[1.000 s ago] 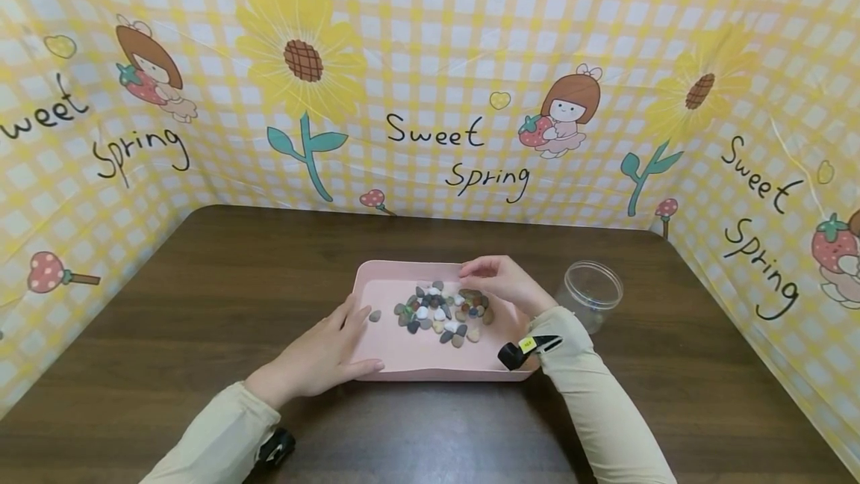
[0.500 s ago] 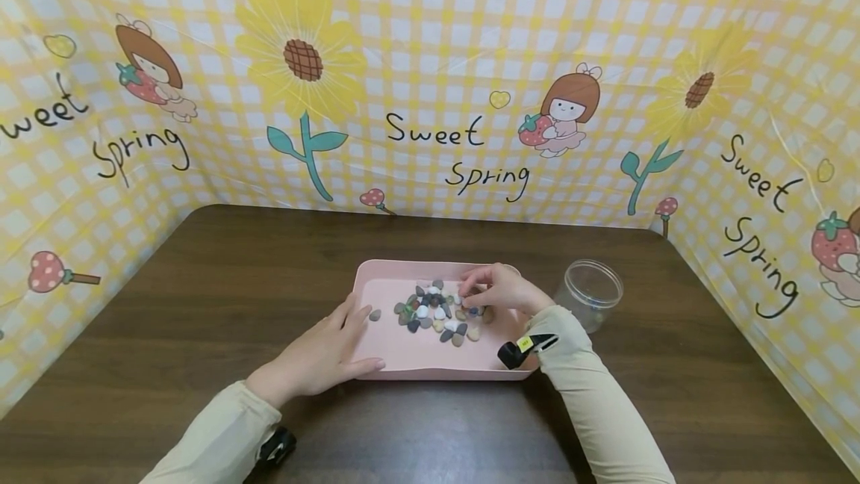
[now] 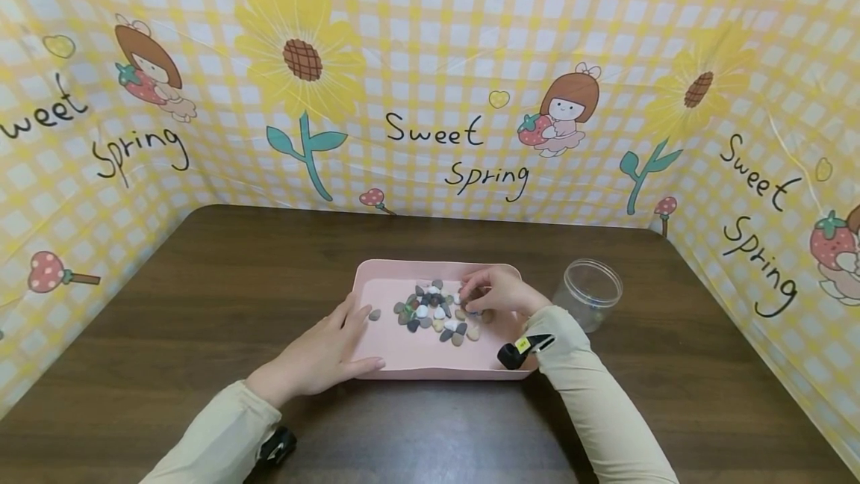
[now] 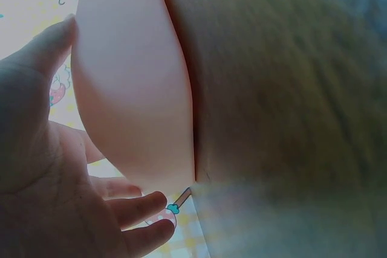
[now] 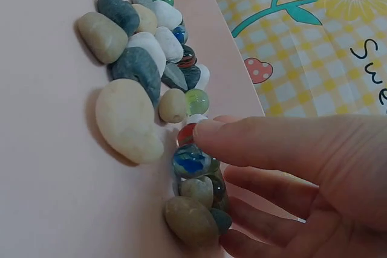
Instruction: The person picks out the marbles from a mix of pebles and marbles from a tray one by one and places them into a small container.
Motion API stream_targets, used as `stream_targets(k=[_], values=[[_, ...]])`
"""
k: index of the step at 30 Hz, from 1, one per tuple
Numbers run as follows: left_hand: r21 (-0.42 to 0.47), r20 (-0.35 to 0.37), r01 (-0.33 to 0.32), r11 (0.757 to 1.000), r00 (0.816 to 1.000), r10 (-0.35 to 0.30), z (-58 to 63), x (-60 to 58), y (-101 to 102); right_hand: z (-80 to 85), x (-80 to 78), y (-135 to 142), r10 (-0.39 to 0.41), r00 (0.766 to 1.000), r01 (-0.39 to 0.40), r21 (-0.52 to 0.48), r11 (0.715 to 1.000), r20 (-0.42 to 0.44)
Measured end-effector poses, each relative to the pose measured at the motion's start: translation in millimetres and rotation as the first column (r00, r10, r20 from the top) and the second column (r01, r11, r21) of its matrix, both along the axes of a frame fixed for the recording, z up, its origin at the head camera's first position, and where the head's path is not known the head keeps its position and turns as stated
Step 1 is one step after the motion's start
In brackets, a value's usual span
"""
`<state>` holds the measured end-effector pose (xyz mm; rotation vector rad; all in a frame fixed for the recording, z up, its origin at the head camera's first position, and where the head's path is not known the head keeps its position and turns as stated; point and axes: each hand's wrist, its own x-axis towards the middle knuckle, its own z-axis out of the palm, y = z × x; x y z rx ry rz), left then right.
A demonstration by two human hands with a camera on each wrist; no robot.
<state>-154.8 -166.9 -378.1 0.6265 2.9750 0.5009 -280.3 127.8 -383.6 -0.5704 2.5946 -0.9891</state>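
A pink tray (image 3: 437, 374) holds pebbles (image 3: 413, 326) and glass marbles. At its left corner rests my left hand (image 3: 319, 353), fingers over the side and thumb along the front rim; the left wrist view shows the spread fingers (image 4: 136, 209) beside the tray wall (image 4: 133, 77). My right hand (image 3: 504, 293) reaches low into the right part of the pile. Seen from the right wrist, its thumb touches a red marble (image 5: 185, 135) beside a blue marble (image 5: 192, 161). The other fingers lie behind several pebbles, with a gap to the thumb; the index finger is mostly hidden.
A clear round jar (image 3: 591, 293) stands on the brown table (image 3: 269, 260), right of the tray and close to my right wrist. One grey pebble (image 3: 375, 315) lies apart near my left fingers. A yellow checked cloth (image 3: 403, 58) hangs around the table.
Over the last second my right hand has come down from the tray's back rim into the right side of the pile. My left hand and the tray stay in place.
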Motion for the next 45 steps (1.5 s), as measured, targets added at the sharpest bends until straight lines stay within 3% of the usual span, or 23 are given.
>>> stream_targets(k=[8,20,27,39,45], values=[[0.002,-0.008,0.005,1.0,1.0,-0.005,0.1,-0.2,0,-0.5,0.6,1,0.063,0.994,-0.06,0.039,0.997,-0.086],[0.003,-0.016,0.009,1.0,1.0,-0.009,0.6,-0.3,1,2.2,3.2,0,0.066,0.995,-0.063,0.046,0.997,-0.081],[0.006,-0.007,0.004,1.0,1.0,-0.004,1.9,0.2,1,3.5,2.7,0,0.008,1.0,-0.008,-0.009,1.0,-0.016],[0.001,0.0,-0.002,1.0,1.0,0.002,2.3,1.7,2,11.3,-0.8,2,0.014,0.997,-0.003,-0.145,0.989,0.071],[-0.004,-0.011,-0.002,1.0,1.0,0.002,1.2,0.7,1,17.0,0.5,6,0.02,0.999,-0.012,-0.18,0.984,0.041]])
